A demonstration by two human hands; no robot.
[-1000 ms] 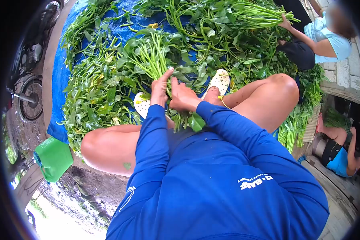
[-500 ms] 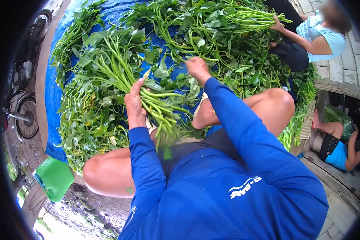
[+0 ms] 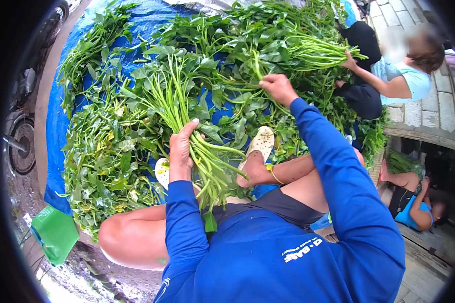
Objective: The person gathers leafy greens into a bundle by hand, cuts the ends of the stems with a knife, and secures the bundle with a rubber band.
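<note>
My left hand (image 3: pixel 181 151) is wrapped round a bunch of water spinach (image 3: pixel 174 103), thumb across the stems. The leafy tops point away from me over the pile, and the pale cut ends hang toward my lap. To its right, my right hand (image 3: pixel 279 88) is closed in a pinch on a single water spinach stem (image 3: pixel 258 65), which runs up from the fingertips into the greens. Around both hands lies a wide heap of loose water spinach (image 3: pixel 111 156), spread over a blue tarp (image 3: pixel 58 166).
A seated person (image 3: pixel 402 81) at the upper right holds another bunch of stems (image 3: pixel 316 53). Another person (image 3: pixel 414 207) sits at the far right beside more greens. A green plastic container (image 3: pixel 55 234) stands at the lower left, and a motorbike wheel (image 3: pixel 23 144) at the left edge.
My right hand has moved to the right and is now pinching a stem. My left hand and its bunch have shifted slightly right and down, with the bunch pointing more straight ahead.
</note>
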